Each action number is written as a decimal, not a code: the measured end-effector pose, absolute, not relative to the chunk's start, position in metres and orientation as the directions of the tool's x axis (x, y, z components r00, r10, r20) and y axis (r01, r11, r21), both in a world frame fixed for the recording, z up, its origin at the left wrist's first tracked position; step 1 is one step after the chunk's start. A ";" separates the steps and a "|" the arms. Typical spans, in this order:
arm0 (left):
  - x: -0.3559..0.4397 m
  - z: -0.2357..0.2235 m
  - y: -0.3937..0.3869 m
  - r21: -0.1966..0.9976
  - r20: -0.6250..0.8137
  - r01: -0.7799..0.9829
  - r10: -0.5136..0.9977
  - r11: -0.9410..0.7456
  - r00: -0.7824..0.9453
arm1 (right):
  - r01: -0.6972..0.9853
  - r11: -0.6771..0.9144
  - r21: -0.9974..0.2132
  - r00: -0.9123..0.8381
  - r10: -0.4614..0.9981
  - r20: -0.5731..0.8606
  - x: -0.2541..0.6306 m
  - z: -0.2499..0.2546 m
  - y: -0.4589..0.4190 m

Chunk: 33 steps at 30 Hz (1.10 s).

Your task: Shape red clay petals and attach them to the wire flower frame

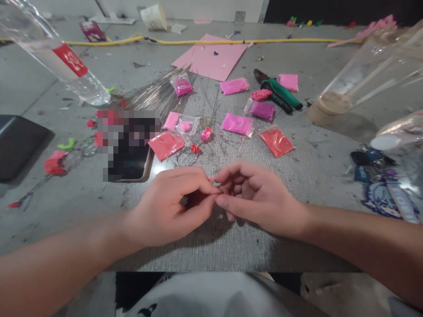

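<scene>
My left hand [175,204] and my right hand [261,198] meet above the near part of the table, both closed in a pinch with fingertips touching. A tiny bit of pink-red clay [216,199] shows at the fingertips; most of what they hold is hidden. Just beyond lie a red clay packet [167,145], an orange-red clay packet [276,141] and a magenta clay packet [237,124]. Between these packets is a small pink-and-red clay flower [206,134], near a coil of thin wire [186,156].
A phone [130,165], partly pixelated, lies left of the packets. Green-handled pliers [279,92], a bundle of thin wires [155,94] and a pink sheet [211,57] are farther back. A water bottle [66,61] stands left, a clear container [350,83] right, near keys [373,163].
</scene>
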<state>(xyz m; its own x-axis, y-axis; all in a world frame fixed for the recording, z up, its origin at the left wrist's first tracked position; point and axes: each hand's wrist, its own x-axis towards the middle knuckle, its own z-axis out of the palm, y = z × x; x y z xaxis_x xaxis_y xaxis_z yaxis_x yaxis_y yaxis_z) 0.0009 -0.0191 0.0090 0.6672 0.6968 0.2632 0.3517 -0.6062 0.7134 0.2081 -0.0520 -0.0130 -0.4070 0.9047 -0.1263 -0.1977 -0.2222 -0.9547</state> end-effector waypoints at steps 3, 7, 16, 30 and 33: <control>-0.001 0.008 -0.020 0.667 0.306 0.329 0.649 -0.668 0.697 | -0.201 -0.398 -0.895 -0.461 0.844 -0.272 0.208 -0.009 -0.052; -0.001 0.009 -0.023 0.617 0.349 0.342 0.637 -0.708 0.687 | -0.237 -0.439 -0.867 -0.496 0.822 -0.281 0.209 -0.009 -0.050; -0.009 0.000 -0.002 0.451 0.167 0.412 0.528 -0.792 0.832 | -0.305 -0.238 -0.922 -0.279 0.948 -0.152 0.223 -0.018 -0.040; -0.013 -0.012 0.004 0.412 0.056 0.422 0.485 -0.807 0.873 | -0.243 -0.232 -0.942 -0.350 0.927 -0.138 0.220 -0.016 -0.038; -0.013 -0.013 0.005 0.421 0.063 0.427 0.495 -0.800 0.866 | -0.262 -0.235 -0.936 -0.354 0.926 -0.133 0.220 -0.017 -0.038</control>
<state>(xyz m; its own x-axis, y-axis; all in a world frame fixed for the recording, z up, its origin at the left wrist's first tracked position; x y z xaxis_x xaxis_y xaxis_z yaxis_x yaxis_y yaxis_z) -0.0128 0.0049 -0.0129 0.8663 0.4955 0.0633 0.4270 -0.8003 0.4208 0.2205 -0.0381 -0.0171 -0.3536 0.9259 -0.1333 -0.2621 -0.2349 -0.9360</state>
